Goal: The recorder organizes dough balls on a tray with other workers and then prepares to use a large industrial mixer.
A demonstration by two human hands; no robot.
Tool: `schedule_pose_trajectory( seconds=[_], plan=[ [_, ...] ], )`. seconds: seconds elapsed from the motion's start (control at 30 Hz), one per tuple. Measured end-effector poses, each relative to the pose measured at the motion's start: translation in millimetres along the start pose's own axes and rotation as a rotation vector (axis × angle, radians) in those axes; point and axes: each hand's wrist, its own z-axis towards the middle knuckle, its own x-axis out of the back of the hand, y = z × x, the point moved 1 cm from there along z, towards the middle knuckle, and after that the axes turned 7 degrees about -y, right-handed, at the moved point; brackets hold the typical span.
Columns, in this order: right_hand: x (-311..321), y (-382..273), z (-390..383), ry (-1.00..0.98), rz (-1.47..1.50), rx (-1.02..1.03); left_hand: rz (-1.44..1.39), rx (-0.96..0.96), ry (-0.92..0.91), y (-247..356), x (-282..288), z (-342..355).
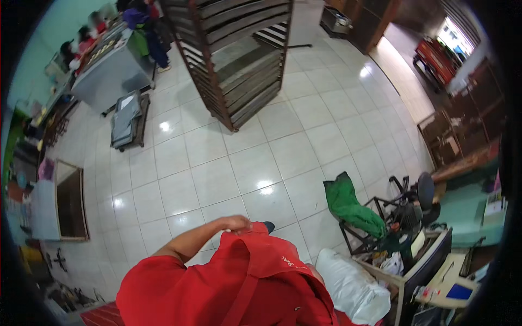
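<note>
My left arm, in a short red sleeve, bends inward across my front. My left hand (236,223) is closed, its fingers curled against the lower part of my red apron (274,254) and seemingly gripping the cloth. The fingertips are partly hidden. A strap of the apron runs down over my red shirt (174,290). Only a sliver of skin shows at my right side, beside a white sack (350,288); my right hand is out of sight. The dark tip of a shoe (268,226) pokes out beyond the apron.
A tall slatted rack (247,70) stands ahead on tiled floor. Left of it is a low wheeled trolley (128,122); people work at a long table (117,70) behind. Right: green cloth (353,209) on a metal frame, an office chair (413,198), a cluttered crate (402,277).
</note>
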Motion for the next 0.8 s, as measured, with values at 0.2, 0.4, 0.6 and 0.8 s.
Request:
schedule_pose_trajectory(
  seconds=[0.2, 0.4, 0.6, 0.8],
  plan=[
    [-2, -60, -3, 0.604, -1.179, -0.053, -0.257, -0.188, 0.321, -97, -31, -8],
    [-20, -33, 28, 0.439, -0.954, 0.218, -0.532, -0.093, 0.485, -158, -52, -23],
    [-41, 15, 29, 0.139, -0.604, 0.052, -0.525, -0.402, 0.392, -145, -139, 1],
    [-19, 74, 36, 0.182, -0.725, -0.102, -0.579, -0.384, 0.218, -228, -198, -10]
  ],
)
